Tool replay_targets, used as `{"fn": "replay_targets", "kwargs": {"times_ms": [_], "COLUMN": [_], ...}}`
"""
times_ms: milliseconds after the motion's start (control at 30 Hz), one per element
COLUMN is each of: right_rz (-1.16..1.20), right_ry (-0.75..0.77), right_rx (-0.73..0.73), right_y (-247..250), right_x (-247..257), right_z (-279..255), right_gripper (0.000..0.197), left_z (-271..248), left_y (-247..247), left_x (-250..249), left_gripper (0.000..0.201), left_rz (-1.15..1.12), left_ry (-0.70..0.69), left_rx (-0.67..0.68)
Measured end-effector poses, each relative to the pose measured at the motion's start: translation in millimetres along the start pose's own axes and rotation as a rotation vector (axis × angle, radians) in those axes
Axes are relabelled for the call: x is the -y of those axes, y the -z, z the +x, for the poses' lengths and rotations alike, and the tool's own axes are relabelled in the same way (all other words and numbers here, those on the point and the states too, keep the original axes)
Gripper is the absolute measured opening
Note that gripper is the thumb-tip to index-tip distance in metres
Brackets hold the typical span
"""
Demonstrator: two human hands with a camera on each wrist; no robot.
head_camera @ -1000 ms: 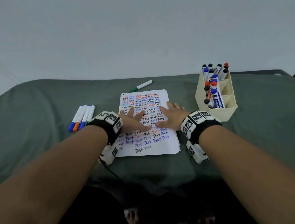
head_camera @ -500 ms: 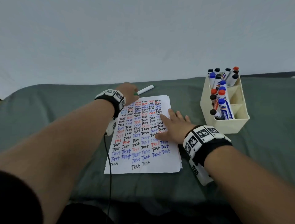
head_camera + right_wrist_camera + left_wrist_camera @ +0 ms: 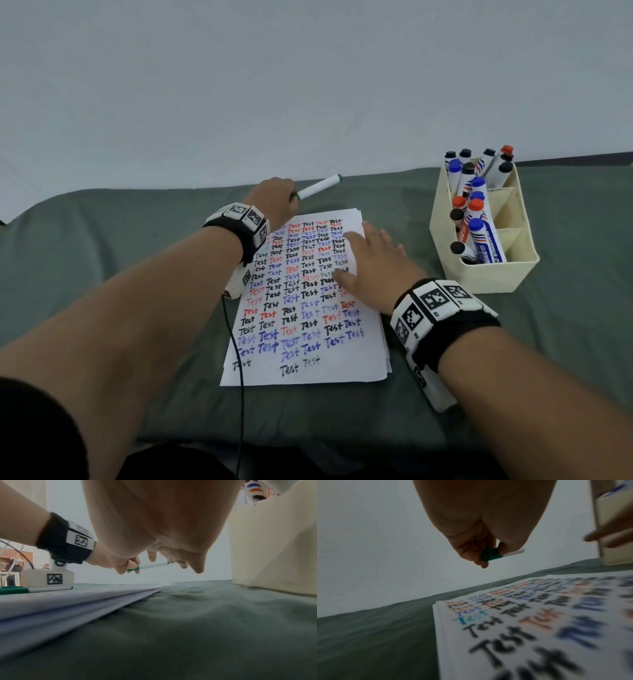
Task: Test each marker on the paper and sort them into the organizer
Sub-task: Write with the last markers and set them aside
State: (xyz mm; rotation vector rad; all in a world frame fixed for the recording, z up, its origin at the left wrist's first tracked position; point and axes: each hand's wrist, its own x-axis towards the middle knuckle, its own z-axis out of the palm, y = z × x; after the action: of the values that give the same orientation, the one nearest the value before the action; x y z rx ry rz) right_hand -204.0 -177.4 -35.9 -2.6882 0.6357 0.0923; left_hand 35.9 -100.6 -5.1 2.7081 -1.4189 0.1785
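The green marker (image 3: 318,186) is pinched at its capped green end between the thumb and curled fingers (image 3: 471,550) of the left hand (image 3: 274,202), just past the far edge of the paper (image 3: 308,373). Its white barrel points away from that hand toward the right, and in the right wrist view it is lifted clear of the green cloth (image 3: 102,246) that covers the table.

The right hand (image 3: 371,270) lies flat on the paper's right side, fingers straight and slightly spread, pressing the stack of sheets down. The top sheet is filled with rows of the word "Test" in black, blue and red.

To the right of the right hand, near but not touching it, stands the cream organizer (image 3: 486,277). Its left compartments hold many upright markers with black, blue and red caps (image 3: 476,205); the compartments on its right side look bare.

In the right wrist view another green-capped marker (image 3: 34,589) lies flat beyond the paper, under the left wrist.

A black cable (image 3: 236,359) runs from the left wrist band down over the paper's left edge.
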Motion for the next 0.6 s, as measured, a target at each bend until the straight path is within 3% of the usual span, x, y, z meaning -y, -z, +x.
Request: {"fn": "replay_targets", "kwargs": {"times_ms": [100, 200, 267, 367, 467, 600], "right_rz": [-0.036, -0.091, -0.123, -0.044, 0.052, -0.047], "right_ry": [0.029, 0.016, 0.017, 0.04, 0.063, 0.1], "right_rx": [-0.16, -0.265, -0.223, -0.081, -0.079, -0.159], "right_y": [1.5, 5.2, 10.4, 17.5, 20.2, 18.9], "right_x": [0.4, -2.9, -6.6, -12.3, -14.3, -6.7], "right_z": [-0.6, -0.9, 0.2, 0.9, -3.1, -5.7], "right_gripper": [0.084, 0.088, 0.07, 0.024, 0.018, 0.019], "left_z": [-27.6, -61.2, -80.5, -102.0, -112.4, -116.1], "left_y": [0.2, -1.9, -1.9, 0.3, 3.6, 5.9], "left_x": [-11.1, -22.4, -27.1, -34.6, -43.4, -51.9], "left_gripper": [0.018, 0.017, 0.016, 0.014, 0.017, 0.027], "left_rz": [-0.125, -0.223, -0.258, -0.311, -0.297, -0.201], "left_ry": [-0.134, -0.274, -0.285, -0.248, -0.235, -0.263], "left_rx": [-0.071, -0.06, -0.027, 0.04, 0.062, 0.112]}}
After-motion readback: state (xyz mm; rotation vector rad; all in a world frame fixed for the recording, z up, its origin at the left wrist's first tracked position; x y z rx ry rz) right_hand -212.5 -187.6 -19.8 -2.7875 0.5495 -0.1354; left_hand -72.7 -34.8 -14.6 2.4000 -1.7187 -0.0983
